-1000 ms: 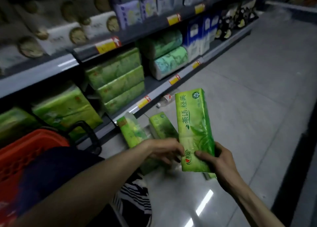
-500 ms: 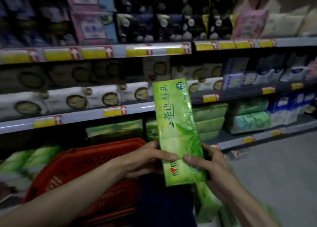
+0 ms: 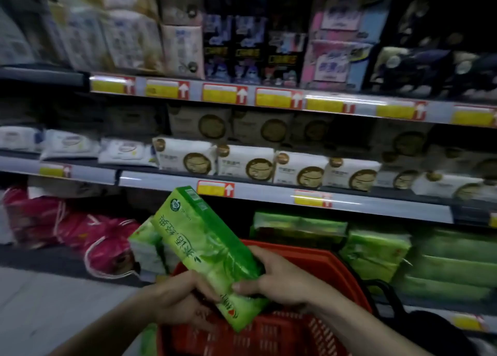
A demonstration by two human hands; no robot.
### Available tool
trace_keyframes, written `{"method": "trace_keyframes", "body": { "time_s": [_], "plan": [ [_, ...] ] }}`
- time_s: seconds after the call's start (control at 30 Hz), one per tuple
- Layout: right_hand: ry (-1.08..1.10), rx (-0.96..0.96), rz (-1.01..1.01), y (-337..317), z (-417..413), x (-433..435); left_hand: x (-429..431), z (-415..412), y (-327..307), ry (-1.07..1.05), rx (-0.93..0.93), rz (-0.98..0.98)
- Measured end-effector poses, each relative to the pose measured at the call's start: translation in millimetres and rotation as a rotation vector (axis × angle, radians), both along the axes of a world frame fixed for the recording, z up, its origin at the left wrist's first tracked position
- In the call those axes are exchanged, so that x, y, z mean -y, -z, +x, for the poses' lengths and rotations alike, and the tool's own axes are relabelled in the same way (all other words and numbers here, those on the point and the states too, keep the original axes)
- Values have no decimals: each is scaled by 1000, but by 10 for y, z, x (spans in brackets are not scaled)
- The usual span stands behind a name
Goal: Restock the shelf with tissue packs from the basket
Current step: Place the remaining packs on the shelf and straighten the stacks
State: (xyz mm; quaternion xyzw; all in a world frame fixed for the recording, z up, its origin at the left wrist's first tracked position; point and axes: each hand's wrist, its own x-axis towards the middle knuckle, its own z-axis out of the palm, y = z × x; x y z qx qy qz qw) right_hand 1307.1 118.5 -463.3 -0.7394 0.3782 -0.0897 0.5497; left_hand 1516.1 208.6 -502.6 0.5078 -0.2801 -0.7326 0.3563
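A long green tissue pack point(image 3: 204, 248) tilts up to the left in front of me, over the red basket point(image 3: 330, 269). My left hand point(image 3: 177, 299) grips its lower end from the left. My right hand point(image 3: 279, 277) grips the same end from the right. Behind the pack, a second green tissue pack point(image 3: 146, 251) stands by the basket's left side. More green tissue packs point(image 3: 376, 251) lie stacked on the bottom shelf to the right, behind the basket.
Shelf rails with yellow price tags point(image 3: 215, 189) run across the view. White tissue packs point(image 3: 242, 162) fill the middle shelf. Pink bagged goods point(image 3: 107, 242) lie on the bottom shelf at left. Grey floor point(image 3: 53, 310) shows lower left. A black basket handle point(image 3: 387, 291) sticks out at right.
The view has swung left along the shelves. The green pack has tipped from upright to leaning left, with both hands still on its lower end, and the basket now sits below the hands.
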Motion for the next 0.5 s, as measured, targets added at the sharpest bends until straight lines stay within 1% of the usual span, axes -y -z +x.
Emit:
{"method": "trace_keyframes", "body": {
  "time_s": [0.13,0.2,0.27,0.33,0.43,0.5],
  "plan": [
    [-113,-175,-65,97,577,213,-74,185,231,-160,-22,100],
    [-121,-213,-24,157,799,285,-75,240,312,-279,-63,143],
    [-52,-197,104,196,986,330,-42,327,375,-419,-85,157],
    [48,-160,319,204,1160,324,13,451,383,-535,-76,157],
    [180,-59,604,291,1406,322,143,668,293,-631,14,157],
    [282,32,717,389,1581,334,220,770,195,-692,53,99]
  ]
}}
